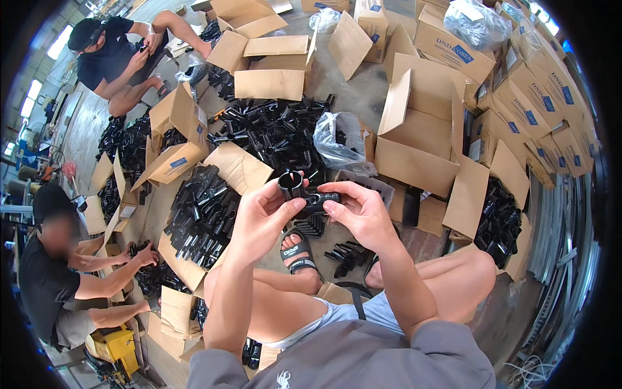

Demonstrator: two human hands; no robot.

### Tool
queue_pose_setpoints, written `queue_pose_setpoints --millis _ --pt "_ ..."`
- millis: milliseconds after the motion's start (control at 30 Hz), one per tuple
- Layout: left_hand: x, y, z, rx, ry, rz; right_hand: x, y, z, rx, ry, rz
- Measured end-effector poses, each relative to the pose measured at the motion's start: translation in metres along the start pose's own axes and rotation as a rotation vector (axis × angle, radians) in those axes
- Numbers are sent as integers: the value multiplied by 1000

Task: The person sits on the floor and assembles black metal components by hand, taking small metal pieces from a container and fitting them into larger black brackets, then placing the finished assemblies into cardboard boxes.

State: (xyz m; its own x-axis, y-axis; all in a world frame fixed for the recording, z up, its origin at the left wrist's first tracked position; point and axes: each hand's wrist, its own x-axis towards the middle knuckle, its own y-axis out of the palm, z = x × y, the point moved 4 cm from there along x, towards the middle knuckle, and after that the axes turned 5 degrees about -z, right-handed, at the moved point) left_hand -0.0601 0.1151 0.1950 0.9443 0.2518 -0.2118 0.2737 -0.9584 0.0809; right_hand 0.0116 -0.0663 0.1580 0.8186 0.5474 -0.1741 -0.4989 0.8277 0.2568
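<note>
Raised before me is a black tubular fitting, with an upright open-ended ring at its left end. My left hand is closed on the ring side, thumb against the lower front. On the other end, the thumb and fingers of my right hand pinch the sideways tube. Whether this is one piece or two joined parts, I cannot tell. Behind it spreads a large heap of similar black fittings. More fittings lie in rows on an opened carton at the left, and a small group rests by my feet.
An open empty carton stands ahead right, beside a clear plastic bag. Another carton of black parts is at the right, below stacked boxes. Two co-workers, one far left and one near left, handle small black parts.
</note>
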Motion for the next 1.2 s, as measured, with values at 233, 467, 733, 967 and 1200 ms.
queue_pose_setpoints --millis 233,467,733,967,1200 --pt "2 -1 -7 264 101 14 13 -7 13 -503 -421 -59" --pt "4 -10 -14 305 131 -25 78 -35 -27 -246 -276 -13" --pt "15 22 -5 622 254 52 313 -172 -213 -1511 -95 -115" --pt "-2 29 8 599 251 140 351 -139 -261 -1881 34 194" --pt "-2 20 14 589 238 128 345 -133 -249 -1992 33 130"
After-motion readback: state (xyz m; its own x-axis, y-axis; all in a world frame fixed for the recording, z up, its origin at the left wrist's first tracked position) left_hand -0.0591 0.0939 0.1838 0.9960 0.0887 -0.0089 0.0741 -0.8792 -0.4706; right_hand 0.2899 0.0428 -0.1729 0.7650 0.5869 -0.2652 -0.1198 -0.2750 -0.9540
